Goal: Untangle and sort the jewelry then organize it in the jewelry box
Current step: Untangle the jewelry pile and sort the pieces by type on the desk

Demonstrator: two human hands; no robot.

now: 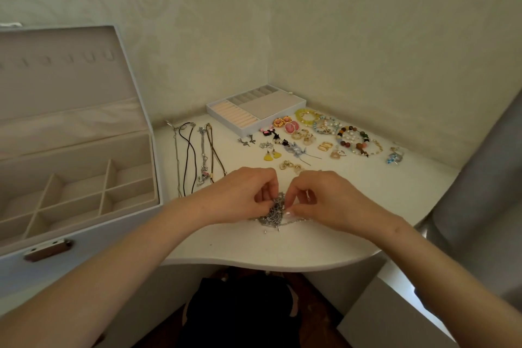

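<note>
The left forearm (pixel 113 263) comes in from the near left of the chain tangle (pixel 275 210), and the right forearm (pixel 452 271) from its near right. Both are bare and angle inward, so the two wrists lie on opposite sides of the tangle. The left grip (pixel 243 192) sits just left of the tangle, back of the hand up, knuckles arched. Its fingers (pixel 265 199) curl down and pinch the tangle's left edge. The right grip (pixel 324 198) mirrors it just to the right, also back up. Its thumb and forefinger (pixel 291 207) are bent in and nip the tangle's right edge, with one pale nail showing. The two sets of fingertips almost meet above the tangle.
</note>
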